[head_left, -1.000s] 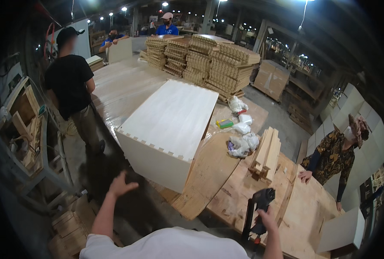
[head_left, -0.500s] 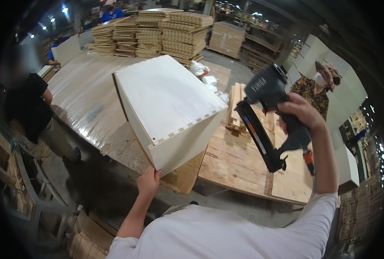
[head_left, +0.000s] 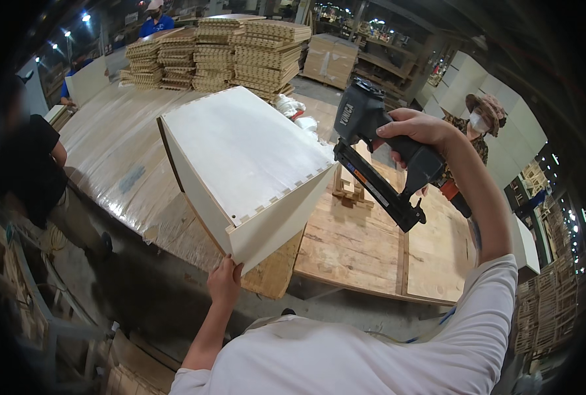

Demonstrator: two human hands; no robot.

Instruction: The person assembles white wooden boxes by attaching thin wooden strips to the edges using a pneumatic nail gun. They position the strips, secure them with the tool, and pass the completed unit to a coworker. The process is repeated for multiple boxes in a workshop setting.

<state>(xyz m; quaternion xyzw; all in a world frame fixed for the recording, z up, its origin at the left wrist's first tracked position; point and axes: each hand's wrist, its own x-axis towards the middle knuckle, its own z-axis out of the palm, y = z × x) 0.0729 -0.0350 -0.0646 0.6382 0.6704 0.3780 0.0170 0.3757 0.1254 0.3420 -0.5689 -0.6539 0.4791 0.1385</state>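
Stretching across most of the view was a big table (head_left: pixel 108 158) with a shiny plastic sheet over it, and next to it a bare wooden table top (head_left: pixel 359 243) made of planks. Tall stacks of notched wood strips (head_left: pixel 240 52) stood at the far end of the table.

On the near edge of the table sat a big white wooden box (head_left: pixel 240 158), tipped up on one corner. Its edges fit together with little teeth like a zipper.

The person's left hand (head_left: pixel 224 282) reached up from below and gripped the bottom corner of the box, with the fingers curled around the edge.

The right hand (head_left: pixel 415 128) was raised high and was closed tight around the handle of a dark nail gun (head_left: pixel 378 158). The nose of the nail gun was right at the far right corner of the box; I cannot tell if it touched.

A small pile of short wood blocks (head_left: pixel 349 187) lay on the plank top, just behind the nail gun.

One person in a dark shirt (head_left: pixel 33 164) stood at the left side of the table. Another person in a hat and mask (head_left: pixel 480 118) stood at the far right.
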